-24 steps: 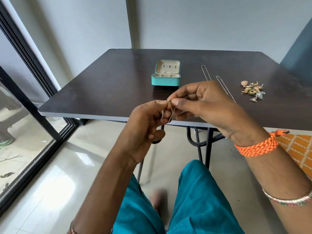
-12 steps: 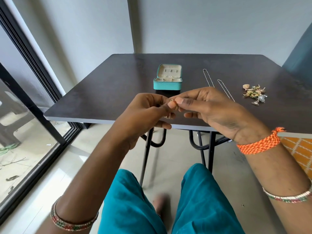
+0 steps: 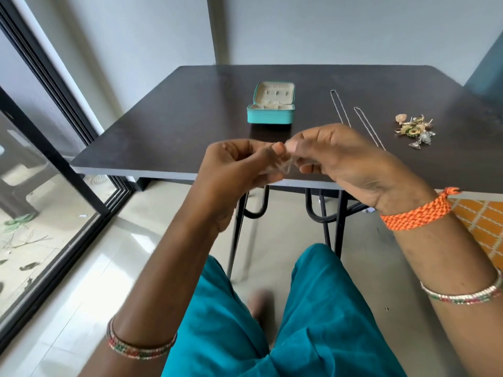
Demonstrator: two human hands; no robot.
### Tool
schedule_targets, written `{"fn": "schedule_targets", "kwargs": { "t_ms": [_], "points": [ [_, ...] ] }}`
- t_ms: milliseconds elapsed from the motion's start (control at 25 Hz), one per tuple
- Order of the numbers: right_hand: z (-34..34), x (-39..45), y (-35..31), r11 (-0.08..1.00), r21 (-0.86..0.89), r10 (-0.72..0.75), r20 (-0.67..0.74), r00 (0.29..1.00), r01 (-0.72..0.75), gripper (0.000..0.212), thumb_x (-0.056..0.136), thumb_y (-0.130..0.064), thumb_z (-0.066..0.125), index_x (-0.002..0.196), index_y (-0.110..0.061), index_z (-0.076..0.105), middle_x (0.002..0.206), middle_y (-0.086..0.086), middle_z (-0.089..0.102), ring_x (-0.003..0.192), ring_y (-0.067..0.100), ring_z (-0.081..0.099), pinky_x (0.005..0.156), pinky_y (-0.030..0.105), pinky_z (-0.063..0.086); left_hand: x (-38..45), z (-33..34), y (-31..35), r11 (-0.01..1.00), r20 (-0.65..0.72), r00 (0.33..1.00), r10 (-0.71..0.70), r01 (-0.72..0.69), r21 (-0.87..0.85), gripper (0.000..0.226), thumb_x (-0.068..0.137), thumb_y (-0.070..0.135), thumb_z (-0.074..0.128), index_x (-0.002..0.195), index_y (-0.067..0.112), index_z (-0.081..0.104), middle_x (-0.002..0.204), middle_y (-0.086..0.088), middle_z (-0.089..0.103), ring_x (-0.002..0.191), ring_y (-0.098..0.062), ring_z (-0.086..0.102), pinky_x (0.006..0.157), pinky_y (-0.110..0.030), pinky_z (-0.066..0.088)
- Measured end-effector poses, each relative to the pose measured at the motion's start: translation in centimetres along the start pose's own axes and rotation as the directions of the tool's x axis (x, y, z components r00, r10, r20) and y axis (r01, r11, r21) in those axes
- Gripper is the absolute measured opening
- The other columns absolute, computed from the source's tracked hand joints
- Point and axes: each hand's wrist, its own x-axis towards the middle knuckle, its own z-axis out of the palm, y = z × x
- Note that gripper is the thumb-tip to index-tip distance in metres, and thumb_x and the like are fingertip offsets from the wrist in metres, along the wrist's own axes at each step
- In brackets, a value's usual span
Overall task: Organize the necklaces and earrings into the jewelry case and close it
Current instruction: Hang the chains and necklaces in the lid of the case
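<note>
Over the table's near edge my left hand (image 3: 239,165) and my right hand (image 3: 340,159) meet fingertip to fingertip, both pinching a thin gold necklace (image 3: 288,167) whose loops hang blurred between them. The teal jewelry case (image 3: 270,115) stands open mid-table, its cream lid raised, beyond my hands. Two more thin chain necklaces (image 3: 359,118) lie stretched out to the right of the case. A small heap of earrings (image 3: 415,129) lies further right.
The dark table (image 3: 177,118) stands on black metal legs. A glass sliding door with a black frame (image 3: 54,148) runs along the left. An orange patterned cushion (image 3: 484,227) shows at the right below the table edge. My knees in teal cloth are below.
Both hands have moved slightly apart and up toward the table while working the necklace; the chain hangs lower between the fingers and is blurred. The camera has tilted, so the table sits lower in view.
</note>
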Motion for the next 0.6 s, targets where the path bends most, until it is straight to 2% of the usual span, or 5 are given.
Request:
{"fn": "schedule_targets", "kwargs": {
  "t_ms": [120,280,400,480,600],
  "points": [
    [0.6,0.0,1.0,0.987,0.138,0.082,0.016,0.997,-0.083,0.021,0.092,-0.018,0.053,0.073,-0.016,0.062,0.081,0.003,0.06,0.083,0.013,0.054,0.085,0.033,0.042,-0.3,-0.3,-0.8,0.935,-0.063,0.991,0.116,-0.087,0.343,0.011,0.085,0.025,0.066,0.076,0.018,0.068,0.073,0.005,0.065,0.065,-0.003,0.056,0.059,-0.011,0.045],
    [1.1,-0.4,2.0,0.964,0.211,0.134,0.127,0.983,-0.158,0.013,0.089,-0.021,0.058,0.08,-0.014,0.063,0.086,0.004,0.06,0.09,0.015,0.055,0.082,0.03,0.044,-0.3,-0.3,-1.3,0.623,-0.04,0.953,0.3,-0.164,0.765,0.01,0.093,0.021,0.057,0.083,0.021,0.057,0.092,0.006,0.048,0.081,-0.008,0.045,0.063,0.0,0.034],
    [1.1,-0.3,2.1,0.954,0.28,0.071,0.144,0.987,-0.109,0.015,0.079,-0.028,0.06,0.084,-0.017,0.068,0.09,0.0,0.066,0.094,0.013,0.059,0.083,0.029,0.044,0.5,-0.7,-0.4,0.63,-0.025,0.946,0.323,-0.195,0.751,0.014,0.095,0.015,0.053,0.081,0.016,0.055,0.077,0.009,0.05,0.067,-0.008,0.047,0.06,-0.006,0.037],
    [1.0,-0.2,2.1,0.933,0.35,0.041,0.119,0.992,-0.081,0.017,0.08,-0.03,0.06,0.085,-0.017,0.07,0.093,0.001,0.07,0.094,0.014,0.063,0.083,0.03,0.047,1.1,-1.5,0.8,0.683,0.051,0.959,0.28,-0.236,0.691,0.019,0.095,0.012,0.052,0.077,0.018,0.055,0.069,0.009,0.055,0.063,-0.011,0.053,0.063,-0.024,0.047],
    [0.9,-0.1,1.5,0.896,0.432,0.052,0.131,0.99,-0.104,0.02,0.083,-0.033,0.064,0.084,-0.013,0.07,0.088,0.008,0.071,0.083,0.017,0.066,0.074,0.03,0.054,2.1,-2.1,3.5,0.548,0.258,0.927,0.272,-0.37,0.75,0.019,0.093,0.008,0.051,0.079,0.018,0.058,0.068,0.009,0.058,0.064,-0.012,0.055,0.068,-0.028,0.052]
  ]
}}
